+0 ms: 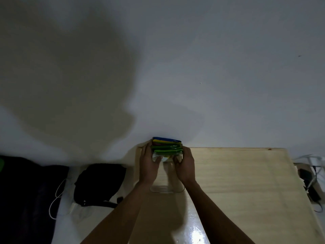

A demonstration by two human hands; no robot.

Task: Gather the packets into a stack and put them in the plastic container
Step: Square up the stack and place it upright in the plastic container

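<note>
A stack of packets [166, 147], blue on top with yellow, red and several green ones beneath, is squeezed between both hands above the far left part of the wooden table. My left hand [148, 167] presses its left side and my right hand [185, 167] its right side. A clear plastic container [167, 188] stands on the table right below the hands. The stack's lower end sits at the container's mouth. How deep it reaches is hard to tell.
The light wooden table [237, 182] stands against a white wall and spreads out to the right. On the floor to the left lie a black bag [100, 184] and a white cable [56, 199]. Cables and a dark adapter [309, 182] lie past the table's right edge.
</note>
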